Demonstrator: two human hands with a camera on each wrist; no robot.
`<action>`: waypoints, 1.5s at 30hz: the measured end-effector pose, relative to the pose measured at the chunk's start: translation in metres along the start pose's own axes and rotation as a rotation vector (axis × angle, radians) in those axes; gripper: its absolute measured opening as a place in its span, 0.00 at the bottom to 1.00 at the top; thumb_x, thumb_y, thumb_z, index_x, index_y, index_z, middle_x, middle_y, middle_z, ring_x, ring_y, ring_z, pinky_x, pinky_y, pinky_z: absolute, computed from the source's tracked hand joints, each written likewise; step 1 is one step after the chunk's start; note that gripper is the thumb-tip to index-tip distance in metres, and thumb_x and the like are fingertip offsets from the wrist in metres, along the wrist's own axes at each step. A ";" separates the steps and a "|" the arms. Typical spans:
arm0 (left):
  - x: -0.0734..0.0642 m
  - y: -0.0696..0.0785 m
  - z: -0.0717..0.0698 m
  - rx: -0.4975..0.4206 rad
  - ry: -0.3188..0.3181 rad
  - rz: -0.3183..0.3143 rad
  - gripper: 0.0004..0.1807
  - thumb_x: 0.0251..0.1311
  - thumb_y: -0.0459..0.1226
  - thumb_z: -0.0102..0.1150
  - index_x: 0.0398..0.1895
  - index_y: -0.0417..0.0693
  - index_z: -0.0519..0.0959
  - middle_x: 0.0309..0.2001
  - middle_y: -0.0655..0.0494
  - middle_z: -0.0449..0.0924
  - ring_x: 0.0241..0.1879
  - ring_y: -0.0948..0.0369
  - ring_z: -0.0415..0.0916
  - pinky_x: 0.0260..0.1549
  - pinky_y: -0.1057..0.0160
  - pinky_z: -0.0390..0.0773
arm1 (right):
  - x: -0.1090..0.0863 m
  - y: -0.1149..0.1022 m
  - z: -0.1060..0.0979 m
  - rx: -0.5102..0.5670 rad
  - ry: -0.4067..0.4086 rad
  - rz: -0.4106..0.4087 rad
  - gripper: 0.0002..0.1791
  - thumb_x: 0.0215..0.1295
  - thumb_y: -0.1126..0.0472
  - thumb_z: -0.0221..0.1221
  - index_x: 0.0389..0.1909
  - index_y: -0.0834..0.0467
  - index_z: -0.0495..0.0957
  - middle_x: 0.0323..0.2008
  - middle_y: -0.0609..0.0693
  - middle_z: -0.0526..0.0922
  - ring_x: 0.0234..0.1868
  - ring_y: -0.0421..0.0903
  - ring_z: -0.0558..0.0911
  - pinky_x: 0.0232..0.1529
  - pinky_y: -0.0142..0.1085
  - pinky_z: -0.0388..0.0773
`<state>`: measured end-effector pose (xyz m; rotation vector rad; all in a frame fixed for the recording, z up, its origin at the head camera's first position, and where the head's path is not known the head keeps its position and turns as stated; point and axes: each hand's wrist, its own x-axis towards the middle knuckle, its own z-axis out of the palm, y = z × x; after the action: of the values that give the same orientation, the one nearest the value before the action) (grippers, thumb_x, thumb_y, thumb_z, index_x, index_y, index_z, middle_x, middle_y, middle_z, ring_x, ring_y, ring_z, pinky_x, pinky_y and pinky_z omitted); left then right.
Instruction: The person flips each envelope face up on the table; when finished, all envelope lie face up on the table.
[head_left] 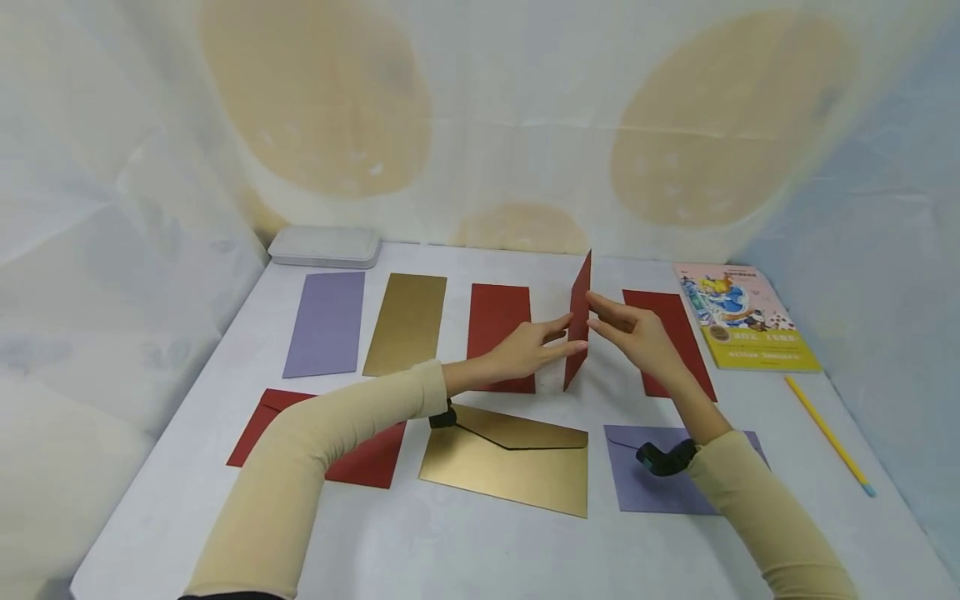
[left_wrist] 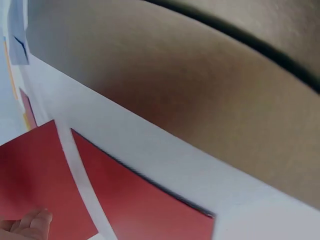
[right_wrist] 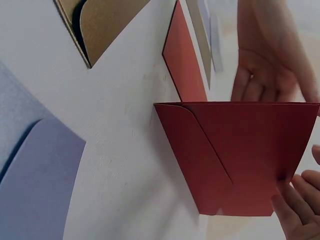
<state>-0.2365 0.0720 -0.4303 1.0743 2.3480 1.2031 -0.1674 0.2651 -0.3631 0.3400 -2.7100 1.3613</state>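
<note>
A red envelope (head_left: 578, 321) stands upright above the table between my two hands, its flap side (right_wrist: 240, 140) showing in the right wrist view. My left hand (head_left: 528, 348) grips it from the left, fingers on one face and thumb reaching across its edge. From the other side, my right hand (head_left: 637, 337) holds it near the edge, thumb and fingertips at the paper. Flat below my left wrist lies a second red envelope (head_left: 498, 321), partly covered by that hand. A third red envelope (head_left: 667, 337) is beneath my right hand.
Nearer me lie a wide red envelope (head_left: 367, 462), a gold one (head_left: 510, 475) and a purple one (head_left: 652, 492), flaps up. Behind are narrow purple (head_left: 326, 325) and gold (head_left: 408, 321) envelopes and a white case (head_left: 325, 247). A book (head_left: 750, 317) and yellow pencil (head_left: 828, 435) are right.
</note>
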 end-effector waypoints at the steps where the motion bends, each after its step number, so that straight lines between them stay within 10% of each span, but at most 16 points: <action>1: 0.000 0.002 -0.001 -0.020 0.007 0.008 0.41 0.67 0.58 0.49 0.75 0.46 0.55 0.69 0.51 0.62 0.64 0.61 0.67 0.57 0.64 0.70 | 0.001 0.000 0.000 0.003 -0.002 -0.004 0.26 0.69 0.64 0.58 0.66 0.66 0.67 0.63 0.61 0.71 0.63 0.57 0.72 0.53 0.45 0.73; 14: -0.003 0.012 -0.007 -0.062 0.066 0.034 0.41 0.66 0.53 0.55 0.75 0.45 0.53 0.71 0.52 0.59 0.64 0.61 0.67 0.57 0.65 0.70 | 0.011 0.046 0.006 0.015 -0.014 -0.040 0.27 0.70 0.54 0.57 0.68 0.56 0.68 0.62 0.56 0.74 0.62 0.55 0.73 0.54 0.49 0.74; 30: -0.018 -0.002 -0.013 -0.212 0.151 0.017 0.33 0.68 0.34 0.54 0.73 0.36 0.55 0.68 0.42 0.62 0.62 0.55 0.70 0.53 0.66 0.73 | -0.004 0.074 0.021 -0.152 -0.291 0.042 0.27 0.68 0.55 0.59 0.65 0.62 0.70 0.62 0.62 0.72 0.62 0.64 0.71 0.54 0.58 0.71; 37: -0.021 -0.007 -0.013 -0.179 0.146 -0.026 0.35 0.67 0.35 0.57 0.73 0.38 0.55 0.68 0.42 0.63 0.62 0.55 0.70 0.53 0.65 0.73 | -0.005 0.074 0.025 -0.196 -0.308 0.044 0.29 0.66 0.55 0.61 0.66 0.61 0.70 0.62 0.66 0.71 0.32 0.50 0.71 0.27 0.38 0.67; 45: -0.021 -0.015 -0.013 -0.070 0.097 -0.057 0.49 0.56 0.45 0.69 0.74 0.40 0.53 0.70 0.47 0.61 0.63 0.57 0.69 0.55 0.62 0.72 | -0.010 0.079 0.022 -0.245 -0.289 0.042 0.30 0.66 0.53 0.61 0.65 0.62 0.70 0.61 0.67 0.71 0.54 0.61 0.76 0.36 0.41 0.74</action>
<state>-0.2366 0.0431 -0.4354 0.9395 2.3712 1.3340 -0.1762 0.2942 -0.4397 0.4943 -3.0918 1.0403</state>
